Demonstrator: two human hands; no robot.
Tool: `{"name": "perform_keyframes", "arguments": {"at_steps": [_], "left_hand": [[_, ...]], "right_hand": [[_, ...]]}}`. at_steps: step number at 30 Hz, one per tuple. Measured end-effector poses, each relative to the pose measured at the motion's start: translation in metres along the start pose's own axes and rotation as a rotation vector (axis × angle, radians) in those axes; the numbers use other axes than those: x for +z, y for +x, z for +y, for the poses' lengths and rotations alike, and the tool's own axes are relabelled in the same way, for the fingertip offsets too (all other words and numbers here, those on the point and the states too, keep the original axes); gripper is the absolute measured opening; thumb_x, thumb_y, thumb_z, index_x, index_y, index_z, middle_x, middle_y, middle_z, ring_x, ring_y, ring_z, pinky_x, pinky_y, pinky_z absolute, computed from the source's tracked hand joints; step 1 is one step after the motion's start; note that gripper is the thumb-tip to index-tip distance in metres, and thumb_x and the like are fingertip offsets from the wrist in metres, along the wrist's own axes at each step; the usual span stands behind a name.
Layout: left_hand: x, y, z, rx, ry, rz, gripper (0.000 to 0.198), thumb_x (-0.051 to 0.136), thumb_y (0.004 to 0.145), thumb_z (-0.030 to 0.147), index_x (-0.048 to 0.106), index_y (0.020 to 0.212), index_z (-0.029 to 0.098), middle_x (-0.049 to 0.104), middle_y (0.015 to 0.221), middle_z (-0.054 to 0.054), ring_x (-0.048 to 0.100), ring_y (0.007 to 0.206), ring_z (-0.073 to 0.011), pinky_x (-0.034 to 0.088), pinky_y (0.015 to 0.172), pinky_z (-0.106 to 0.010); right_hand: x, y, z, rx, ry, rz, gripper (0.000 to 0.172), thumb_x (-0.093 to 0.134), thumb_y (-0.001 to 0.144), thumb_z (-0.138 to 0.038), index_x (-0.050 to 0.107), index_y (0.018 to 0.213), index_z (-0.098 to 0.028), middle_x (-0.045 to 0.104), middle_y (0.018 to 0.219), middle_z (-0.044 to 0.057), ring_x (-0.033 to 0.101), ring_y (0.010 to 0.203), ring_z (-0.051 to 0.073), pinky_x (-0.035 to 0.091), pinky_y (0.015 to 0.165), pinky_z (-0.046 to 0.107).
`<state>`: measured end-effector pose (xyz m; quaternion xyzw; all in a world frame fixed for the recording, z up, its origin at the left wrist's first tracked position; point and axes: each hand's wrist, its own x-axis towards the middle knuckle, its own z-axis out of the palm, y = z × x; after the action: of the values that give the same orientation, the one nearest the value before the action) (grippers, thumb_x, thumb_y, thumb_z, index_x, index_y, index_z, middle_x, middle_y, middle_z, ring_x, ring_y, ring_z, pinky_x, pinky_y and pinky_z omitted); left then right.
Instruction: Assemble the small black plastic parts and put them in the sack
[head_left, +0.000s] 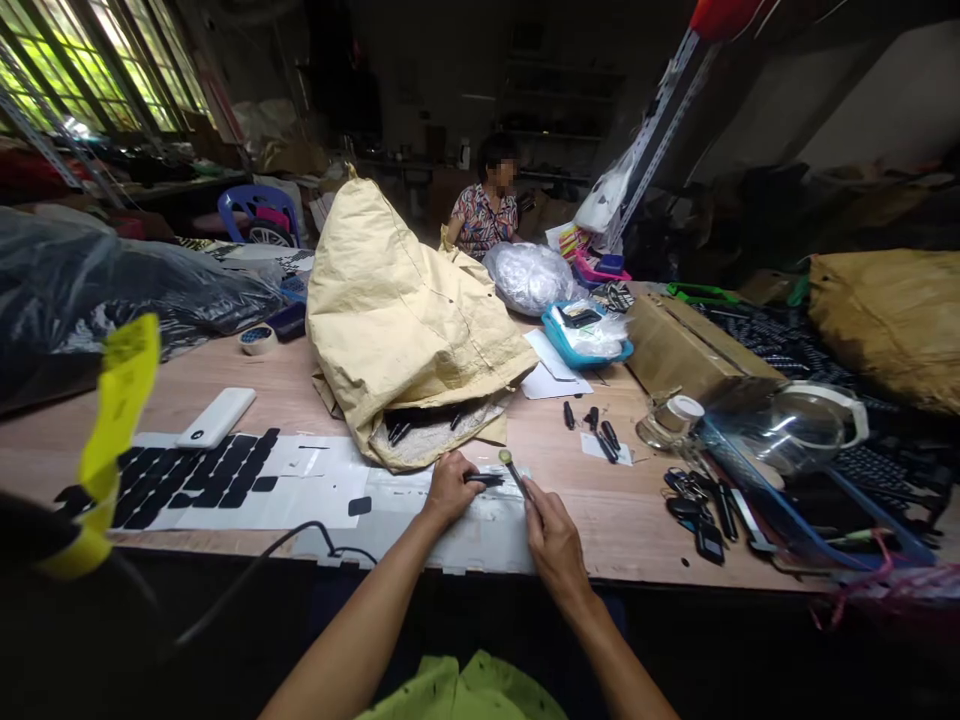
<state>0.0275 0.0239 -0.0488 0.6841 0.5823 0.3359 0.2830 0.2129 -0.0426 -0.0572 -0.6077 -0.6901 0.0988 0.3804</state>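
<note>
My left hand (450,487) is closed on a slim black part (487,480), holding it low over a pale sheet (465,535) at the table's front edge. To its right, my right hand (553,535) grips the shaft of a small hammer (514,470). The hammer's round, yellowish head points up and left, apart from the black part. Just beyond my hands lies a big cream sack (405,310), its mouth facing me and several black pieces (399,428) visible inside. Fingers partly hide the held part.
Rows of flat black pieces (202,480) and a white power bank (217,418) lie left. Loose black parts (607,440), black key fobs (701,525), a glass jar (667,420) and a cardboard box (690,345) are right. A teal basket (585,335) stands behind; a person (484,215) sits across.
</note>
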Motion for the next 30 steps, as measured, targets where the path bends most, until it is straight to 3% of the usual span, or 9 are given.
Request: {"name": "perform_keyframes", "arguments": {"at_steps": [5,10,19,23,25,27,30], "left_hand": [[-0.001,-0.002,0.001,-0.014,0.017,-0.009,0.013,0.075,0.064,0.010,0.069,0.070,0.019,0.062,0.079,-0.002,0.056,0.088,-0.0214,0.041,0.081,-0.036],[-0.001,-0.003,0.001,0.004,0.055,-0.015,0.016,0.074,0.064,0.009,0.064,0.070,0.020,0.062,0.082,-0.002,0.055,0.089,-0.0227,0.041,0.082,-0.037],[-0.002,-0.006,0.002,0.023,0.119,-0.050,0.020,0.074,0.068,0.015,0.068,0.086,0.023,0.064,0.090,-0.003,0.054,0.094,-0.0242,0.041,0.087,-0.039],[-0.009,-0.008,0.009,0.048,0.106,-0.065,0.013,0.066,0.076,0.018,0.068,0.088,0.023,0.064,0.092,-0.004,0.055,0.095,-0.0243,0.041,0.088,-0.039],[-0.013,-0.022,0.016,0.082,0.033,-0.078,0.014,0.059,0.081,0.020,0.066,0.093,0.023,0.065,0.095,-0.005,0.056,0.095,-0.0240,0.043,0.088,-0.039],[-0.015,-0.050,0.022,0.129,-0.080,-0.169,0.019,0.052,0.086,0.024,0.064,0.101,0.024,0.066,0.098,-0.006,0.058,0.094,-0.0232,0.045,0.087,-0.037],[-0.005,-0.106,0.018,0.236,-0.201,-0.484,0.026,0.046,0.092,0.037,0.061,0.111,0.028,0.068,0.098,-0.005,0.062,0.088,-0.0216,0.047,0.083,-0.033]], "right_hand": [[0.000,0.050,0.032,0.136,-0.319,0.036,0.037,0.045,0.094,-0.022,0.065,0.124,-0.029,0.060,0.093,0.003,0.056,0.074,0.015,0.040,0.060,0.024],[0.006,0.090,0.055,0.175,-0.587,0.028,0.034,0.049,0.091,-0.017,0.069,0.117,-0.025,0.057,0.086,0.006,0.052,0.078,0.018,0.033,0.062,0.026],[0.016,0.093,0.051,0.198,-0.697,0.057,0.032,0.046,0.094,-0.022,0.068,0.116,-0.024,0.056,0.091,0.010,0.051,0.085,0.021,0.033,0.066,0.030],[0.017,0.095,0.046,0.210,-0.706,0.057,0.031,0.045,0.093,-0.021,0.068,0.114,-0.021,0.056,0.092,0.010,0.050,0.086,0.021,0.031,0.066,0.029],[0.018,0.095,0.045,0.213,-0.708,0.058,0.030,0.045,0.093,-0.021,0.068,0.112,-0.020,0.056,0.092,0.010,0.050,0.086,0.021,0.030,0.065,0.029],[0.019,0.096,0.045,0.216,-0.711,0.058,0.029,0.046,0.093,-0.021,0.068,0.112,-0.021,0.056,0.092,0.010,0.050,0.086,0.021,0.030,0.065,0.030],[0.019,0.095,0.046,0.217,-0.717,0.055,0.029,0.046,0.093,-0.021,0.067,0.113,-0.021,0.056,0.093,0.010,0.050,0.086,0.022,0.031,0.065,0.030]]}}
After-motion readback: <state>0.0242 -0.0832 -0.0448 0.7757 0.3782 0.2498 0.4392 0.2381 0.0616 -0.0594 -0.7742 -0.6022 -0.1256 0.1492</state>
